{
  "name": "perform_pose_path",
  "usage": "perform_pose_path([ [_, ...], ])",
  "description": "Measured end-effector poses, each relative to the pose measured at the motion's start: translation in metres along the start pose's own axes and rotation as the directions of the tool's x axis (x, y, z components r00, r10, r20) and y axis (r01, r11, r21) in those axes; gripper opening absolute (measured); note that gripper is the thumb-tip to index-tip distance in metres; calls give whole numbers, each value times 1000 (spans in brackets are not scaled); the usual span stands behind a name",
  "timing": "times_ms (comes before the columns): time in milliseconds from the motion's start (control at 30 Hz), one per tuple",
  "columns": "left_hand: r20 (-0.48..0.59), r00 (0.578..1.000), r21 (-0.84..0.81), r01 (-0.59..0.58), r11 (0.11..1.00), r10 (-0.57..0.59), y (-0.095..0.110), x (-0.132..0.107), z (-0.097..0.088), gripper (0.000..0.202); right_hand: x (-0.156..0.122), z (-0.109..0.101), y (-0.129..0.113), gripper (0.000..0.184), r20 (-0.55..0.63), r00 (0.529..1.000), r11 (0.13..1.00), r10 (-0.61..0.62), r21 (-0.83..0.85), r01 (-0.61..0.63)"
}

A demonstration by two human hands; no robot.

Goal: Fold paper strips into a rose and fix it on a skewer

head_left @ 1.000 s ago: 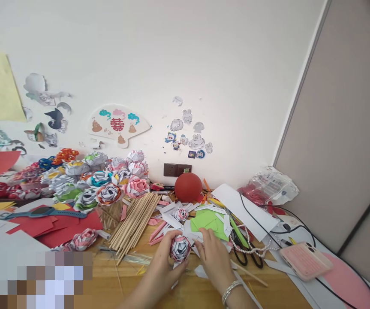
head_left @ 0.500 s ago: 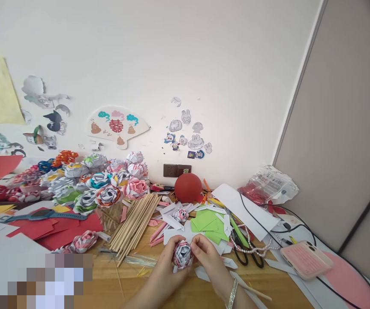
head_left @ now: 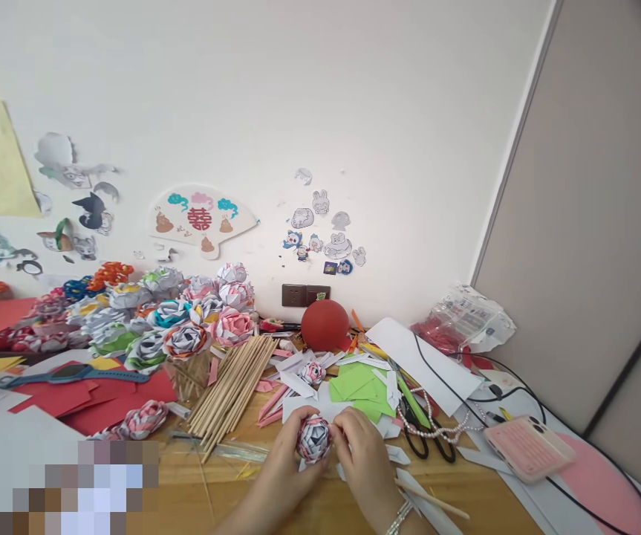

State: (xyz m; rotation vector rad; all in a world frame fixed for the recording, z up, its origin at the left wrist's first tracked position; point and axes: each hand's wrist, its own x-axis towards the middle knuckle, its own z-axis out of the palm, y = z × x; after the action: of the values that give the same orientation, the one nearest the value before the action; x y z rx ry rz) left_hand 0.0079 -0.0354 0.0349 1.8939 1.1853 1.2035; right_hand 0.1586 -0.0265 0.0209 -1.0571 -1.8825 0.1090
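Observation:
A white paper flower (head_left: pixel 314 439) with pink and dark edges sits between my hands, just above the wooden table. My left hand (head_left: pixel 290 461) is wrapped round its left side and underside, thumb and fingers closed on it. At its right edge my right hand (head_left: pixel 358 449) pinches a petal between thumb and bent forefinger; the fingertips are partly hidden. Beyond my hands lie a smaller pink-and-white paper flower (head_left: pixel 313 372), folded paper strips (head_left: pixel 299 384) and green paper squares (head_left: pixel 360 388). A thin wooden stick (head_left: pixel 437 499) lies by my right wrist.
Wooden sticks (head_left: pixel 234 390) lie bundled on the left, by many finished paper flowers (head_left: pixel 186 338). A red balloon (head_left: pixel 325 325) rests by the wall. Scissors (head_left: pixel 416 431), a bead string (head_left: pixel 454 432), black cables and a pink-cased phone (head_left: pixel 529 447) lie right. A blue watch (head_left: pixel 75 373) tops red paper.
My right hand has turned slightly at the flower's right edge, and the flower is tilted a little differently in my left hand. At far left, the red sheet sits lower.

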Motion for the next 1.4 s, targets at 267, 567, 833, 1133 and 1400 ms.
perform_pose_path([
  [267, 73, 996, -64, 52, 997, -48, -2, 4, -5, 50, 7, -3, 11, 16, 276, 952, 888, 133, 395, -238],
  [567, 74, 993, 119, -104, 987, 96, -2, 1, -6, 43, 8, -11, -7, 13, 146, 989, 985, -34, -162, 58],
  [833, 119, 987, 169, -128, 977, 109, -1, 1, -9, 44, 7, -6, 2, 14, 211, 972, 990, 105, 67, -121],
  [1133, 28, 994, 156, -112, 981, 109, -8, 2, -8, 43, 8, -4, 0, 13, 73, 986, 986, 150, 69, -155],
  [1400, 11, 993, 186, -117, 976, 117, -7, 2, -4, 42, -1, 2, -10, 18, -137, 990, 960, 39, -271, -76],
])
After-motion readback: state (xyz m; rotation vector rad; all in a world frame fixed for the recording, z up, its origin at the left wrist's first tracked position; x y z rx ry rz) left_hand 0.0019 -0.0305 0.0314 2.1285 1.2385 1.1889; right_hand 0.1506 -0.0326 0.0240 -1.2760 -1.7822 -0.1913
